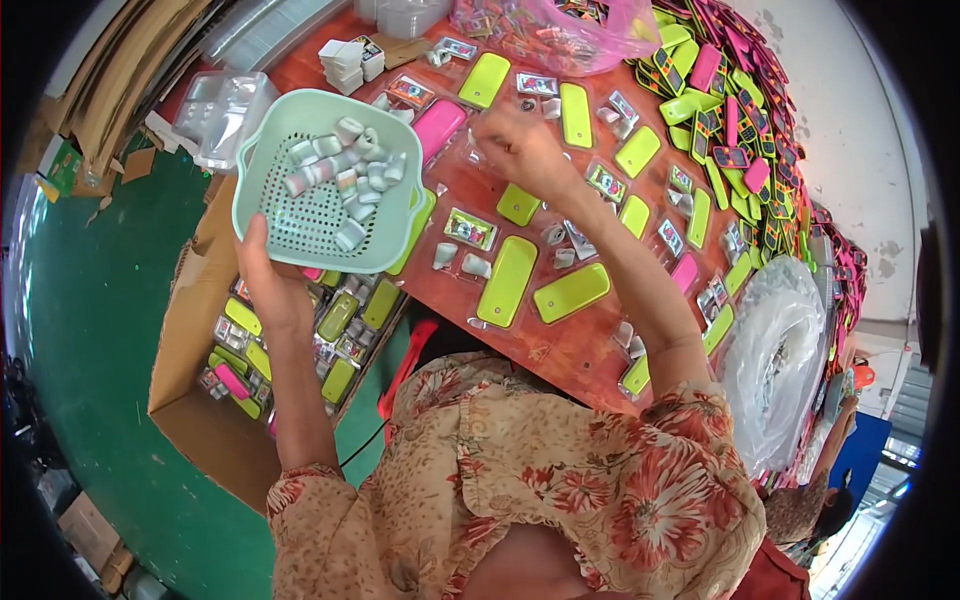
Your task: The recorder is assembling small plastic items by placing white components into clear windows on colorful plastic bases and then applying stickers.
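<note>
My left hand (268, 270) grips the near left rim of a pale green perforated plastic basket (318, 255), thumb on the inside. Several small whitish rolls (350, 180) lie in it, some with coloured bands. Over the table my right hand (525, 150) is closed, fingers curled together; whatever they may hold is hidden. Around it lie clear plastic blister trays with yellow-green phone-shaped toys (508, 282), a pink phone-shaped toy (438, 128), picture card packets (470, 229) and more white rolls (477, 266).
Below the basket, a cardboard box (205, 400) holds filled packs. Loose toy phones form a heap (730, 120) at the far right. A pink bag (570, 35), white card stacks (345, 62), clear trays (225, 110) and a plastic bag (775, 360) surround the red table (450, 290). Another person (805, 510) is at the right.
</note>
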